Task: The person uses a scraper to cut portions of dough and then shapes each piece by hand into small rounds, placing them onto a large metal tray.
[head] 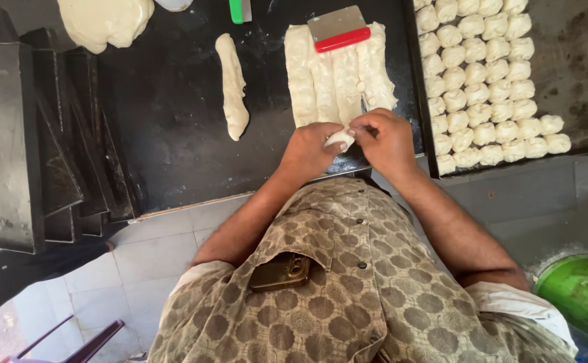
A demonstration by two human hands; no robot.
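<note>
both hands: left hand (309, 149), right hand (384, 139), fingers pinched shut on dough piece (339, 138).

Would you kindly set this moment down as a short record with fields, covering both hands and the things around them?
left hand: left hand pinches a small dough piece
right hand: right hand grips the same piece
dough slab: strips on the dark worktop
scraper: red-handled scraper lies on the slab
loose roll: dough log left of the slab
tray: tray holds rows of dough balls
pans: stacked dark tins at far left
</note>
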